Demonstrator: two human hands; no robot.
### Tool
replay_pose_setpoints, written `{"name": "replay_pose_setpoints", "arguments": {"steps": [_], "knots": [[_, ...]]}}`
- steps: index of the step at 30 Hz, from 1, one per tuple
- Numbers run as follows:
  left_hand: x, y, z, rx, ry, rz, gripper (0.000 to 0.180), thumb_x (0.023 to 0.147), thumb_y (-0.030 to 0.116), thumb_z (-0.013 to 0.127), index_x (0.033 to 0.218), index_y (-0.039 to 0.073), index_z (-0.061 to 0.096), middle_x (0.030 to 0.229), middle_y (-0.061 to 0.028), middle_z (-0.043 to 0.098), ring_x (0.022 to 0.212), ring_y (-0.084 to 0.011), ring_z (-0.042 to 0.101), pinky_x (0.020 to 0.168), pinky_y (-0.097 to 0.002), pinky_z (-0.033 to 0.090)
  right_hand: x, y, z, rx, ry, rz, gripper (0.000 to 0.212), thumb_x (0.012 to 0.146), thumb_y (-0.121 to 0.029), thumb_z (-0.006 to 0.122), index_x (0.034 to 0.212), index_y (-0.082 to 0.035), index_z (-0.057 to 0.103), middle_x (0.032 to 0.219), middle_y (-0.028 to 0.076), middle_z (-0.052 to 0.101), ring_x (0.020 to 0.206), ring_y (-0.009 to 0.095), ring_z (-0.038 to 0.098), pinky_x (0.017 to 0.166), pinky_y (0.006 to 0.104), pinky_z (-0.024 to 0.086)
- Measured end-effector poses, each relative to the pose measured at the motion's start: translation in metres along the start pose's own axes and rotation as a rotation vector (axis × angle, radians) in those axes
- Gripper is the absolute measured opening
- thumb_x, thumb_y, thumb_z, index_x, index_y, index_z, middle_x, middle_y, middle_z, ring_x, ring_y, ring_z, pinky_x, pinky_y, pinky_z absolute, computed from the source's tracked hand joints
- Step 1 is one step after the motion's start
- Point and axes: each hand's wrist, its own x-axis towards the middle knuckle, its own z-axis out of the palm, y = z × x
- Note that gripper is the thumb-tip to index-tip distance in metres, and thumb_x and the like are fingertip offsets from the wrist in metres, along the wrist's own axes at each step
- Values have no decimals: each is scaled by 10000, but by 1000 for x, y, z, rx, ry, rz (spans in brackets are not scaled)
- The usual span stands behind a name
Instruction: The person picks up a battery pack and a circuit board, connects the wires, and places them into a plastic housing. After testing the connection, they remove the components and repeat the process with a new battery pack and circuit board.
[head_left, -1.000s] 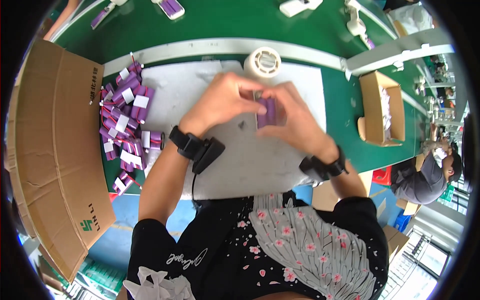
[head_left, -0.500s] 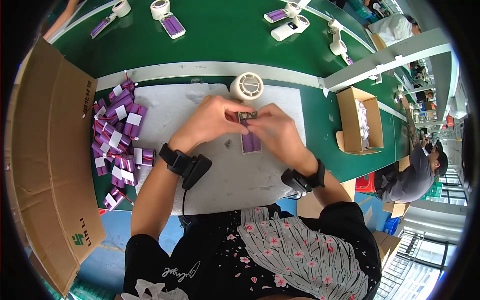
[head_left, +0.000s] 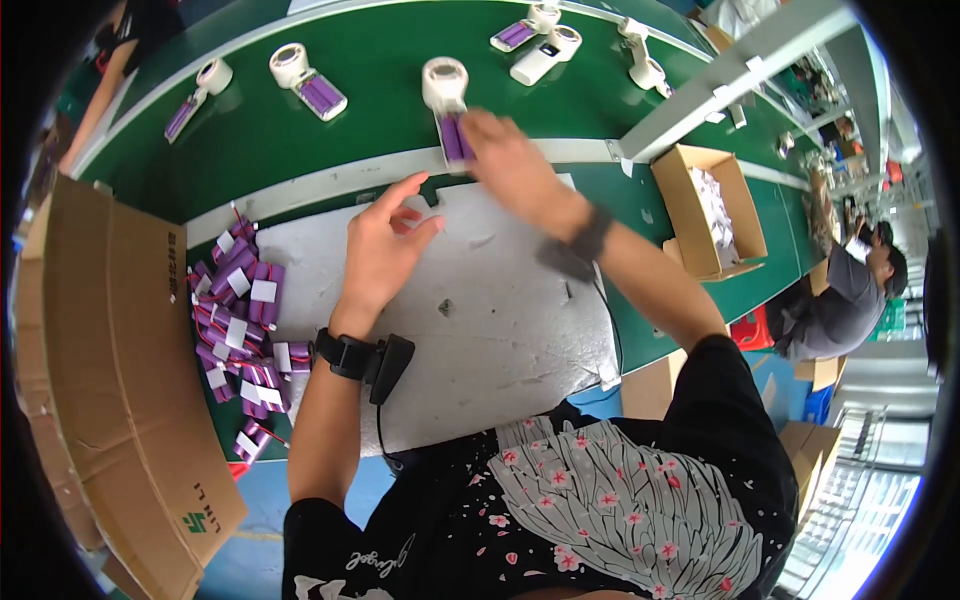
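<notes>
A white handheld fan (head_left: 444, 85) with purple battery cells in its open handle is out over the far green surface, its handle end reaching the pale rail. My right hand (head_left: 515, 170), blurred by motion, is closed on the right side of that handle. My left hand (head_left: 385, 250) hangs over the grey-white foam mat (head_left: 480, 330), fingers apart and nothing in them. To its left is a heap of purple battery packs (head_left: 240, 280) with white labels and red wires.
Several similar fans, among them one with a battery-filled handle (head_left: 322, 95), lie beyond the rail (head_left: 320, 187). A large cardboard box (head_left: 120, 350) borders the left side. At right stand a small carton (head_left: 745, 215) with white pieces inside and a grey post (head_left: 740, 75). A seated person (head_left: 845, 295) is farther right.
The fan has gone from the mat to the far green surface with my right hand. My left hand has let go of it, shifted left and opened. The view has shifted a little.
</notes>
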Motion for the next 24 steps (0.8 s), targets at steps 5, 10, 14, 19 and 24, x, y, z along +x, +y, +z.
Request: {"name": "replay_pose_setpoints", "arguments": {"steps": [5, 10, 14, 19, 24], "knots": [[5, -10, 2, 16, -25, 14, 360, 791, 112, 736, 1145, 92, 671, 1041, -106, 693, 802, -181, 646, 704, -299, 523, -8, -26, -78, 209, 344, -98, 404, 803, -103, 708, 1182, -21, 592, 1185, 153, 607, 953, 277, 633, 839, 361, 524], [4, -4, -5, 38, -45, 17, 279, 799, 90, 727, 1075, 69, 686, 1015, -100, 692, 780, -178, 644, 683, -279, 515, -126, 16, -227, 210, 1359, 37, 249, 929, -96, 514, 1107, 76, 540, 920, 170, 640, 741, 229, 623, 741, 356, 533], [8, -7, -4, 66, -35, 73, 193, 811, 44, 707, 1003, 43, 690, 969, -87, 690, 757, -156, 633, 664, -255, 502, -224, 223, -371, 893, 1401, 165, 320, 959, -147, 511, 1193, 71, 492, 1088, 207, 618, 1014, 301, 603, 945, 401, 499], [8, -18, -10, 0, -29, -8, 132, 842, 7, 675, 973, 14, 681, 904, -54, 683, 728, -105, 606, 647, -225, 483, -85, 310, -334, 687, 783, 703, 409, 960, -202, 524, 1276, 55, 476, 1245, 187, 590, 1151, 266, 573, 953, 366, 479], [8, -16, -9, -35, 6, -120, 94, 870, 2, 649, 960, -4, 677, 857, -26, 671, 712, -66, 582, 632, -204, 465, -26, 365, -238, 323, 164, 79, 397, 917, -334, 515, 1140, -19, 604, 965, 134, 648, 835, 230, 584, 771, 355, 487]]}}
